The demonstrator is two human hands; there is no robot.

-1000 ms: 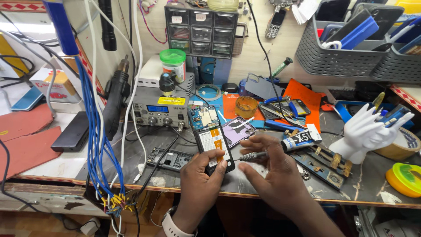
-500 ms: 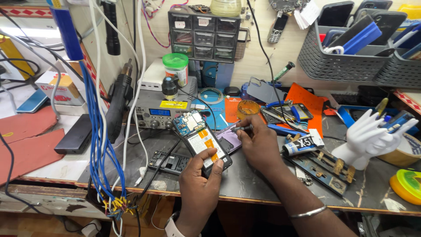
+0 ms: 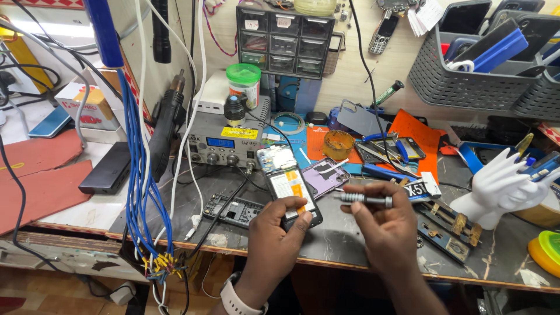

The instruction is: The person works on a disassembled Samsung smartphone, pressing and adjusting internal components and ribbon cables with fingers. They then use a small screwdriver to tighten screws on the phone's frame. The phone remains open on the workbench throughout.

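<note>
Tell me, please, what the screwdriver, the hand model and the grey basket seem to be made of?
Screwdriver, in the right hand: looks like bare metal, with a silvery ridged grip that glints. Hand model: probably smooth white plastic or resin, given its even, slightly glossy surface; which one is unclear. Basket: likely matte grey moulded plastic, with a regular lattice wall.

Bare bench (image 3: pixel 344 239) lies between both wrists; a frame part (image 3: pixel 233 211) and clamp jig (image 3: pixel 446 224) flank it.

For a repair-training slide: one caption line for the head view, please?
Left hand steadies an opened phone on the workbench while the right hand holds a screwdriver beside it.
</note>
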